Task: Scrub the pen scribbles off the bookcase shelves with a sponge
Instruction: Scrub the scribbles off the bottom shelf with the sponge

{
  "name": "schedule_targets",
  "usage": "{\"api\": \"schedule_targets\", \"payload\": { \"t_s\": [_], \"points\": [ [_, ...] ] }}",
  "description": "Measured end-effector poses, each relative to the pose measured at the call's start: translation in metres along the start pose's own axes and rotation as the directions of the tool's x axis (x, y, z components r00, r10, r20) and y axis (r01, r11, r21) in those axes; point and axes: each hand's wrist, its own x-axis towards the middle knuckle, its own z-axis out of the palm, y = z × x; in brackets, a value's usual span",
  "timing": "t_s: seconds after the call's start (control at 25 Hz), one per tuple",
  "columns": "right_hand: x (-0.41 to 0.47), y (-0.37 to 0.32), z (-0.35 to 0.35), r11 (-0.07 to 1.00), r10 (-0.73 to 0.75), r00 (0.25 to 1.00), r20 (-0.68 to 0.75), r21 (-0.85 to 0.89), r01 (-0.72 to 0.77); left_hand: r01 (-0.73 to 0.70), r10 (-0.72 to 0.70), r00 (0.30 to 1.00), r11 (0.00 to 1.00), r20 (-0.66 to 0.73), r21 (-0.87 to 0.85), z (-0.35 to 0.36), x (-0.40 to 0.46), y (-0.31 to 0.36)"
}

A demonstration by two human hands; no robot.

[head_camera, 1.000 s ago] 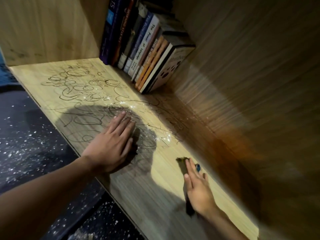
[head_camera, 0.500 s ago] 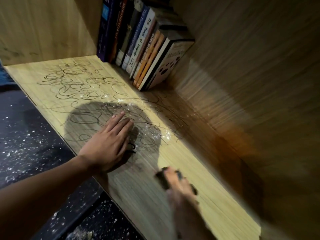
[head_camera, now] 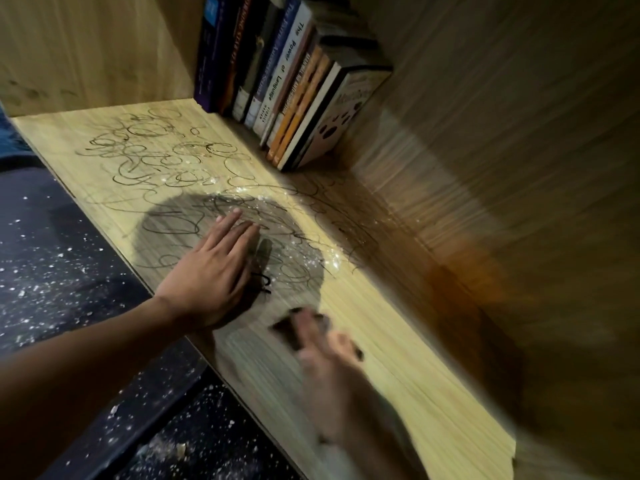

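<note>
Black pen scribbles point(head_camera: 166, 157) cover the left and middle of the light wooden shelf point(head_camera: 408, 368). My left hand point(head_camera: 211, 271) lies flat on the shelf with straight fingers, over the scribbles in a round shadow. My right hand point(head_camera: 329, 362) is blurred with motion near the shelf's front middle. It presses a dark sponge point(head_camera: 289, 329) to the wood, and its fingers cover most of the sponge. White crumbs point(head_camera: 325, 261) are scattered among the scribbles.
A row of leaning books point(head_camera: 284, 77) stands at the back of the shelf. The bookcase's wooden back panel point(head_camera: 502, 150) rises on the right and a side panel point(head_camera: 86, 46) on the left. Below the front edge is a dark speckled floor point(head_camera: 52, 271).
My right hand with the sponge has slid left along the shelf, from near the back panel toward my left hand. The left hand has stayed flat in place.
</note>
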Motion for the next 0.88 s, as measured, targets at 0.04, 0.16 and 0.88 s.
{"api": "schedule_targets", "payload": {
  "t_s": [0.04,0.16,0.88],
  "points": [
    [0.005,0.031,-0.011,0.987,0.162,0.986,-0.025,0.012,-0.162,0.004,-0.004,1.0,1.0,0.009,0.001,-0.001,0.001,0.003],
    [0.017,0.05,-0.02,0.923,0.384,0.918,-0.099,0.038,-0.382,-0.007,0.006,0.999,1.0,0.036,0.008,0.0,0.003,0.005],
    [0.035,-0.014,0.019,0.983,0.18,0.956,-0.234,0.072,-0.167,-0.036,0.038,0.999,0.997,-0.02,0.074,0.006,0.006,0.001]
  ]
}}
